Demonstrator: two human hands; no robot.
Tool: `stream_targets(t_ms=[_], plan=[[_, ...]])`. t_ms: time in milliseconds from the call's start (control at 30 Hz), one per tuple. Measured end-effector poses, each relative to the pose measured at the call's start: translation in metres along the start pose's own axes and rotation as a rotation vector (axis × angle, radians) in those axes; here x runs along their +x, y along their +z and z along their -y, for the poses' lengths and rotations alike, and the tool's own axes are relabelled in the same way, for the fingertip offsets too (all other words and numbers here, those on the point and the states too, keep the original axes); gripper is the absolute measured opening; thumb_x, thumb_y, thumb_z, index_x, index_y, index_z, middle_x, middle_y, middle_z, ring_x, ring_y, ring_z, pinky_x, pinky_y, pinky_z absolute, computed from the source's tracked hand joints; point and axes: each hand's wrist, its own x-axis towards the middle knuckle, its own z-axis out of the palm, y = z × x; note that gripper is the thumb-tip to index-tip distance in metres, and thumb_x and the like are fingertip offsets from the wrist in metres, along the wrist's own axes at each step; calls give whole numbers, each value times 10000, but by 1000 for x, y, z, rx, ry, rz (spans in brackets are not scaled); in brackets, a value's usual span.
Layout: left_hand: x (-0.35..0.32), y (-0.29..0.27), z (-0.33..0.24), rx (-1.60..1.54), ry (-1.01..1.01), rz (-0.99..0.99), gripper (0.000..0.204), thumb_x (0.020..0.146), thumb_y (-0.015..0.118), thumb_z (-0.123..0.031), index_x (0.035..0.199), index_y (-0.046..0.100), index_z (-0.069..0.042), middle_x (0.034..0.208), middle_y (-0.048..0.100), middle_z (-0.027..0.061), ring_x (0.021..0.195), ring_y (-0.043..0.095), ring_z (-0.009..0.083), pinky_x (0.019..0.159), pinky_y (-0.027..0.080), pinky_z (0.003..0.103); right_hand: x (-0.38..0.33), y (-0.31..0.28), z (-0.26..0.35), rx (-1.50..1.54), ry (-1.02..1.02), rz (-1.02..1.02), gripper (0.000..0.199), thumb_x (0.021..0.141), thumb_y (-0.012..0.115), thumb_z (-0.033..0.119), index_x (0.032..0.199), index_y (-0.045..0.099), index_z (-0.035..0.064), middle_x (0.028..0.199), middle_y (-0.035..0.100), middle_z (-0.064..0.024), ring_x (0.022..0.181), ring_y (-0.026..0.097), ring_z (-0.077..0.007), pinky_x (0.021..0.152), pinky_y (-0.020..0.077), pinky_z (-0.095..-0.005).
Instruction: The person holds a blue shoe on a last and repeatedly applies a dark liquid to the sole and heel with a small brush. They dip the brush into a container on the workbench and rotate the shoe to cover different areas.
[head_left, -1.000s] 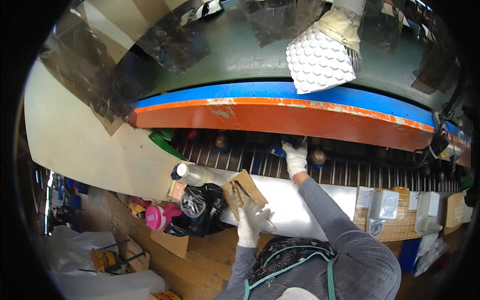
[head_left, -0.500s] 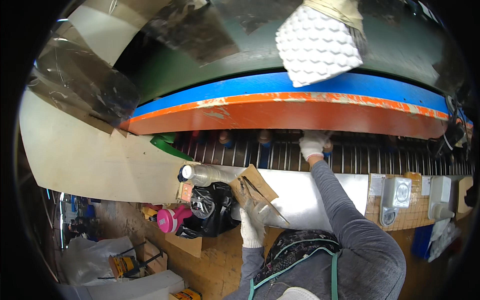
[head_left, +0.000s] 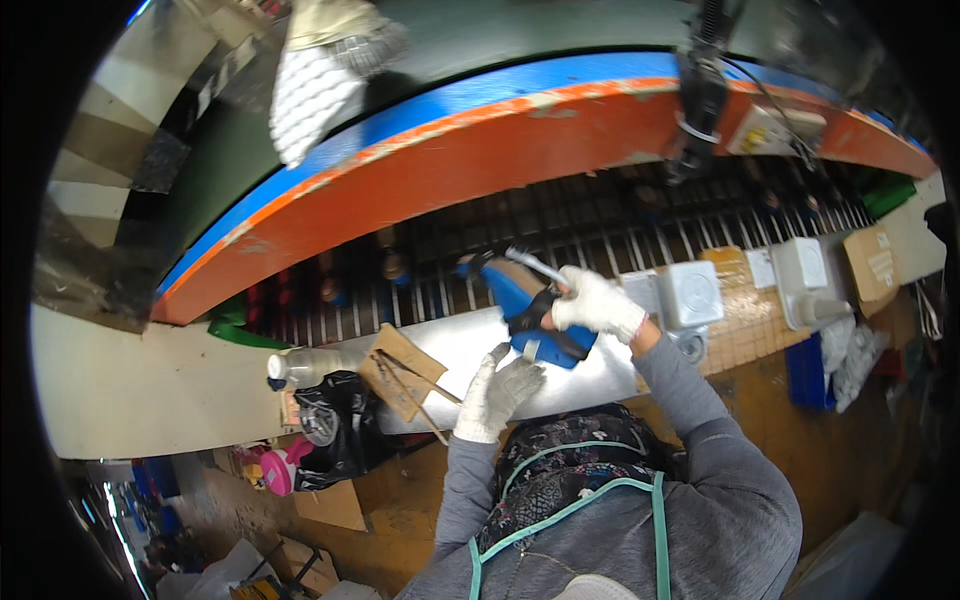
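My right hand [head_left: 598, 302], in a white glove, grips a blue shoe-like piece [head_left: 528, 306] with dark straps and holds it over the grey metal ledge [head_left: 455, 345]. A thin pale rod sticks out above that hand. My left hand [head_left: 494, 392], also gloved, is open with fingers spread just below the blue piece, close to its lower end. Behind both hands runs a rack of metal bars [head_left: 560, 230] under a long orange and blue machine guard [head_left: 480, 160].
A brown cardboard piece [head_left: 402, 371], a clear plastic bottle [head_left: 310, 366] and a black bag [head_left: 335, 428] lie left of my hands. Grey switch boxes [head_left: 690, 293] sit on the right. A pink container [head_left: 279, 468] and cardboard boxes stand on the floor at lower left.
My right hand came back from the bar rack holding the blue piece. My left hand let go of the cardboard and rose toward the blue piece. My head turned left.
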Motion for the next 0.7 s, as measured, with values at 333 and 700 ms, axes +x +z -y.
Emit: stream_targets(t_ms=[333, 700], plan=[[-26, 29, 71, -4, 49, 184, 815, 744, 897, -303, 1427, 523, -63, 1364, 629, 131, 1229, 617, 335, 1062, 503, 532, -170, -33, -90, 26, -135, -367, 354, 995, 530, 321, 1191, 627, 43, 993, 673, -150, 929, 659, -289, 845, 527, -395], [-45, 68, 47, 164, 771, 42, 959, 764, 780, -556, 1538, 370, -164, 1556, 403, 152, 1422, 390, 398, 1166, 325, 633, -226, -61, -224, -850, 236, -769, 104, 851, 692, 274, 915, 671, 194, 913, 676, -76, 916, 638, -309, 774, 392, -474]])
